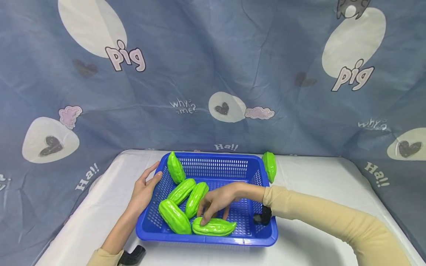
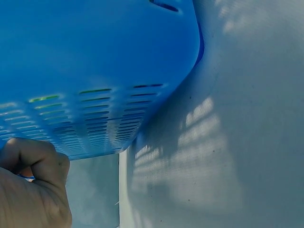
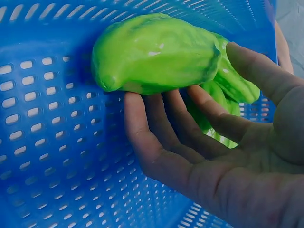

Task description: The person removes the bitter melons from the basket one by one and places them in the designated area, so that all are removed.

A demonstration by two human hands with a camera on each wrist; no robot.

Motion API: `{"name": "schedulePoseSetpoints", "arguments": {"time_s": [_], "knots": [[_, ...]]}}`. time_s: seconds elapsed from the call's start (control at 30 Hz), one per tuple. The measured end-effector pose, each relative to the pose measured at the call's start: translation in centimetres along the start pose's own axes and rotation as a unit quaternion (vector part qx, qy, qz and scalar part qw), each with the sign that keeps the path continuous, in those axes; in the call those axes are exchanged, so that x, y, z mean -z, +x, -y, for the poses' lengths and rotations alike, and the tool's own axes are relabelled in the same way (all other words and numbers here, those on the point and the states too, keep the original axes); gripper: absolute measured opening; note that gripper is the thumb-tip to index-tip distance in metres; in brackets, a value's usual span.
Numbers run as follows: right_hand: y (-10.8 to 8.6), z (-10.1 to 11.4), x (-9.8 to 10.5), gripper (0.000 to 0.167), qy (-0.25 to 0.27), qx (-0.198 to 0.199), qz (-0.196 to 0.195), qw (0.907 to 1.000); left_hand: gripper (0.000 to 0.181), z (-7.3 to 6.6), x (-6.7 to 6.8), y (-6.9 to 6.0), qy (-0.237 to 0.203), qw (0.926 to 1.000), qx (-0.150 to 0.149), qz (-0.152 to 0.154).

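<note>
Basket (image 1: 233, 241) first, from the head view: my left hand (image 1: 144, 190) grips its rim at ten o'clock, while my right hand (image 1: 217, 199) holds a green gourd (image 1: 214, 226) at six. Four more gourds (image 1: 174, 218) lie inside from eight to eleven; another gourd (image 1: 270, 167) rests outside at two. Left wrist: my fingers curl over the rim at seven. Right wrist: thumb and fingertips clamp the gourd at twelve.
</note>
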State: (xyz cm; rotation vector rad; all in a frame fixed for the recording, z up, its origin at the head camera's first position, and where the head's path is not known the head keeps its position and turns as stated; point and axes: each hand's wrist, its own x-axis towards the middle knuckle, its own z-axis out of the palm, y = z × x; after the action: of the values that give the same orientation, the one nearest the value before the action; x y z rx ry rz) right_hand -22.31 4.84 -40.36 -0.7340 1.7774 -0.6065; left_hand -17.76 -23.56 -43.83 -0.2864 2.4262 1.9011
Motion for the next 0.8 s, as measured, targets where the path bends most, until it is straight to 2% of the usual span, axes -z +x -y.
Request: {"name": "schedulePoseSetpoints", "arguments": {"time_s": [0.27, 0.63, 0.8], "knots": [[0.11, -0.05, -0.28, 0.049, -0.005, 0.019, -0.011, 0.9998, 0.059, -0.31, 0.07, -0.12, -0.010, 0.9999, -0.003, -0.001], [0.11, 0.05, -0.64, 0.042, -0.018, 0.018, -0.025, 0.9994, 0.060, -0.30, -0.04, -0.24, -0.007, 1.0000, 0.000, 0.002], [-0.21, 0.20, -0.41, 0.047, -0.023, 0.020, -0.026, 0.9992, 0.061, -0.21, -0.02, -0.19, -0.009, 1.0000, 0.001, 0.002]]}}
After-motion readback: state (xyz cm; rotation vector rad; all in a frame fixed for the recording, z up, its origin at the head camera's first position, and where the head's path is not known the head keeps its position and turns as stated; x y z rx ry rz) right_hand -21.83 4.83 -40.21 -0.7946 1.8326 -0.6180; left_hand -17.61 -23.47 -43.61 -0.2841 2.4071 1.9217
